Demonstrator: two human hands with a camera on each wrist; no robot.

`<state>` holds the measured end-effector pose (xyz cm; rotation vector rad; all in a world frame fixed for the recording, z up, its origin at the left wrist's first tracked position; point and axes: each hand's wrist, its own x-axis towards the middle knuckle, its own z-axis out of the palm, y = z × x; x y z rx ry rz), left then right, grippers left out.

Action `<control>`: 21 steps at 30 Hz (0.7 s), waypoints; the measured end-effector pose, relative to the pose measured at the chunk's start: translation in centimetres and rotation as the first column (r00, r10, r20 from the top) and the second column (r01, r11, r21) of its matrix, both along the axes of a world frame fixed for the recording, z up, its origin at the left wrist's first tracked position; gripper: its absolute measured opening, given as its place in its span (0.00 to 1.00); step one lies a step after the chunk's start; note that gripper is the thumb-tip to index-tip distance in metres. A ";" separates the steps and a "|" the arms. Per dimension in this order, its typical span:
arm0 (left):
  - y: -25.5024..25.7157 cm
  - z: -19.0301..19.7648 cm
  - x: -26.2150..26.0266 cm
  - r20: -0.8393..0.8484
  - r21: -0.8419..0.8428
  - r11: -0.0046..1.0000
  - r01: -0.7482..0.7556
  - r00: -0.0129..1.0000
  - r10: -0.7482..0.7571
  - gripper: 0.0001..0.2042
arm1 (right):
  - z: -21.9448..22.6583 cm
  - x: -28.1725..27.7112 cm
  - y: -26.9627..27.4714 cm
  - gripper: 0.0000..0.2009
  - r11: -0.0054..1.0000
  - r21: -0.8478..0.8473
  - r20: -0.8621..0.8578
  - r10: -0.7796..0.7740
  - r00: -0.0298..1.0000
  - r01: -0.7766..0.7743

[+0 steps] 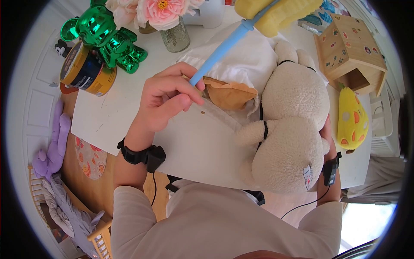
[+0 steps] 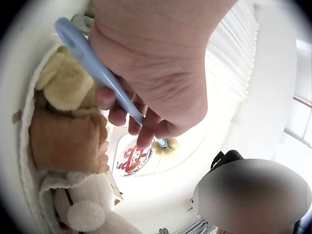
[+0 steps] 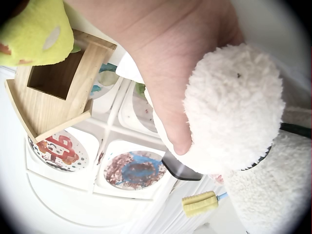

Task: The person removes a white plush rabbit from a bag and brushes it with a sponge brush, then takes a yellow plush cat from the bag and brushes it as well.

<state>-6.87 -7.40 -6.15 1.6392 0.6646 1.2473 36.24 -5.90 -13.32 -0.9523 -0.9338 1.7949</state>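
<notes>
My left hand pinches the pale blue handle of a sponge brush, raised above the table. Its ridged yellow sponge head points away from me. A large cream plush toy with black cords around it stands tilted at the table's right front. From its right side my right hand grips the toy, thumb laid along the fleece and the other fingers hidden. Beyond the left hand lies a white cloth bag, with a brown plush piece and a yellow plush piece showing at its opening.
A shiny green figure, a yellow-and-navy tub and a glass vase of pink flowers stand at the back left. On the right are a wooden house and a yellow plush. The white table ends before my body.
</notes>
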 end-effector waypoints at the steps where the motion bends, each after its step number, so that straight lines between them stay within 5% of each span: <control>1: 0.0 0.0 0.0 0.021 -0.003 1.000 0.003 1.000 -0.003 0.09 | 0.0 -0.1 0.0 0.31 1.000 0.009 -0.022 0.012 1.000 -0.012; 11: -0.1 0.1 0.2 0.069 -0.060 0.998 0.018 0.998 -0.013 0.09 | 0.3 -0.3 -0.1 0.31 0.993 0.077 -0.087 0.094 0.992 -0.087; 15: -0.2 0.4 0.7 -0.029 -0.034 0.999 -0.020 0.999 0.019 0.11 | 1.4 -1.0 -0.3 0.39 0.999 -0.046 0.021 0.030 0.999 -0.029; 21: -0.1 0.3 1.2 -0.174 0.042 0.998 -0.045 0.983 0.052 0.14 | 3.4 -2.6 -0.7 0.40 0.989 -0.145 -0.048 0.003 0.999 -0.010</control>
